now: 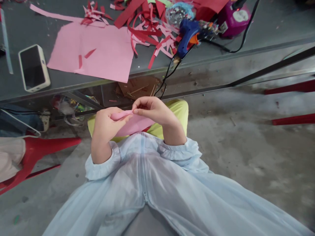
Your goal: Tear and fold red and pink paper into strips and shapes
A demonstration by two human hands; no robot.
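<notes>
A rolled or folded piece of pink paper (121,115) is held over my lap between both hands. My left hand (105,123) is closed around its left part, thumb lying along the top. With thumb and fingers pinched together, my right hand (154,109) grips the right end of the same piece. A flat pink part (135,124) hangs below the hands over my yellow trousers; whether it is joined to the rolled part I cannot tell. The fingertips partly hide the paper's edge.
On the dark table (147,70) ahead lie a large pink sheet (105,49), a phone (33,67), red and pink paper scraps (147,29), a blue glue gun (187,36) with black cords, and a purple device (233,19). Red stool legs (49,147) stand at the left.
</notes>
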